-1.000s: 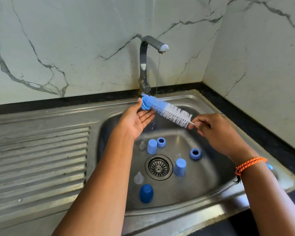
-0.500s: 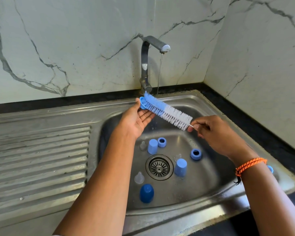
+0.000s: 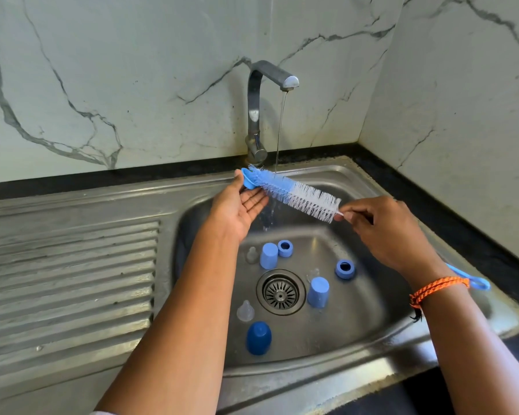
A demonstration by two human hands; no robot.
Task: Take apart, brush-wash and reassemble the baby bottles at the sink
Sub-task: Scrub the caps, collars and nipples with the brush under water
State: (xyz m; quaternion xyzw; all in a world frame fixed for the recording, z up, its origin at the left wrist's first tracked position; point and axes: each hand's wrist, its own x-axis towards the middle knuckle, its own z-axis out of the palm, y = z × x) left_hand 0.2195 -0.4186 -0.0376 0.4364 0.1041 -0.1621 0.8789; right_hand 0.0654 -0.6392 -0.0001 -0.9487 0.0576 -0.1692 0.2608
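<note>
Here right hand (image 3: 384,232) pinches brush (image 3: 294,194); left hand (image 3: 237,208) lies palm-up.

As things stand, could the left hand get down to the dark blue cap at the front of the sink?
Probably yes. The left hand lies open with only the brush tip resting at its fingers, and the dark blue cap stands uncovered on the sink floor below it, with nothing between them.

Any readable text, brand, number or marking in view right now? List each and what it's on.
None: no text, brand, number or sign can be read.
Brush: no marking shows.
Tap: bare metal, no brand visible.
Blue caps and rings in the sink: plain, no print visible.
Marble walls: only veining.
</note>
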